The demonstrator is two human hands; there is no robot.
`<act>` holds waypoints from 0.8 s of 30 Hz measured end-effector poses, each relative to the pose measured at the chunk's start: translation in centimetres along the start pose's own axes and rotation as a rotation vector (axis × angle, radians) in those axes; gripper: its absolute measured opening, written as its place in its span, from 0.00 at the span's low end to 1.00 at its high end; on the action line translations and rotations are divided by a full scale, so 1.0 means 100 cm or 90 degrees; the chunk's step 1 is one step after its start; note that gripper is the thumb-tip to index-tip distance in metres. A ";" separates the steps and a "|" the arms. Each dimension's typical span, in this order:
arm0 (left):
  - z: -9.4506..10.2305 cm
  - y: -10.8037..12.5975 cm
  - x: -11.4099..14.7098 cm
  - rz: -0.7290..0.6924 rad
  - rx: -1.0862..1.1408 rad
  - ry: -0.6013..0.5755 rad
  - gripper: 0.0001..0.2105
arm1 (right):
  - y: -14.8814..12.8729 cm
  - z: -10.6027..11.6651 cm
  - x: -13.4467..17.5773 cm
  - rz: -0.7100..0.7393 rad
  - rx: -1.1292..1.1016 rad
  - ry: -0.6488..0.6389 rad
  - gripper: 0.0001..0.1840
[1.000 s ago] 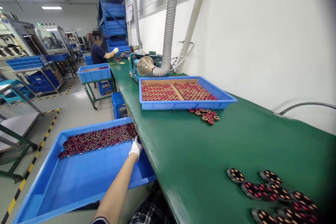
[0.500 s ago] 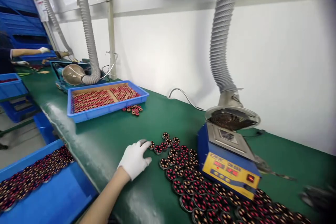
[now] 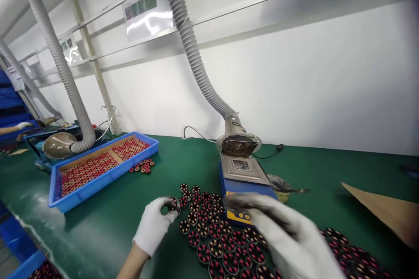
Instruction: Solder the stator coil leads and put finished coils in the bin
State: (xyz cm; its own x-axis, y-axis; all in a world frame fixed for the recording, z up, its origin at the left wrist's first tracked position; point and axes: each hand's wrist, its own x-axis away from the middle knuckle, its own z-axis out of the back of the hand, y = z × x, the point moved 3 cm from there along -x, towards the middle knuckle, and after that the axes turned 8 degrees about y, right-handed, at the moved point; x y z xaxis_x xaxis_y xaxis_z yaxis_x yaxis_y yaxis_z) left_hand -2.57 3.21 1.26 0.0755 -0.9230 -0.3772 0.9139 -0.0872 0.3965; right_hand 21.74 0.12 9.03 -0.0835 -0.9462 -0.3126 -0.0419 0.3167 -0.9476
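My left hand [image 3: 155, 223], in a white glove with dark fingertips, has its thumb and index finger closed around a small round black part [image 3: 172, 203] with a ring of light spots. It is at the left edge of a spread of similar round parts [image 3: 215, 247], some with pink spots and others with tan ones. My right hand [image 3: 281, 226], also gloved and dirty at the fingertips, hovers before a blue hot plate [image 3: 250, 189] and hides much of its yellow front. Its fingers are bent and smeared by motion, so whether they hold anything is unclear.
A grey hose with a round metal hood [image 3: 238, 143] hangs over the hot plate. At left stands a blue tray [image 3: 108, 178] of small pink and tan rings, with loose rings [image 3: 143, 166] beside it. Brown cardboard [image 3: 386, 213] lies at right. A co-worker's gloved hand [image 3: 24, 125] shows far left.
The view has swung right and up. My left hand has closed on a round part at the edge of the spread. My right hand has come into view before the hot plate.
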 end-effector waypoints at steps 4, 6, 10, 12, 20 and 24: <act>0.041 0.081 0.000 -0.270 0.221 0.279 0.07 | -0.001 -0.034 -0.008 -0.119 -0.244 -0.013 0.15; 0.052 0.115 0.004 -0.438 0.219 0.404 0.09 | 0.005 -0.038 -0.014 -0.159 -0.384 0.006 0.14; 0.046 0.145 -0.004 -0.391 0.346 0.387 0.13 | 0.019 -0.019 -0.029 -0.110 -0.473 0.042 0.16; 0.033 0.147 -0.014 -0.278 0.472 0.264 0.23 | 0.022 -0.006 -0.035 -0.047 -0.422 0.026 0.17; 0.017 0.132 -0.025 -0.470 0.469 0.181 0.18 | 0.005 0.005 -0.027 -0.003 -0.288 -0.057 0.16; 0.027 0.129 -0.022 -0.616 0.286 0.265 0.20 | 0.003 0.003 -0.028 0.058 -0.212 -0.020 0.09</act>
State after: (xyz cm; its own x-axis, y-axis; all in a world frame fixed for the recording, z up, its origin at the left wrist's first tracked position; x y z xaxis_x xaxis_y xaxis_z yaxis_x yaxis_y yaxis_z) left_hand 8.01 3.10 9.51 -0.3790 -0.2085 -0.9016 0.4423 -0.8966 0.0214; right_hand 22.30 2.82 9.58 -0.0707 -0.9131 -0.4016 -0.3591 0.3990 -0.8437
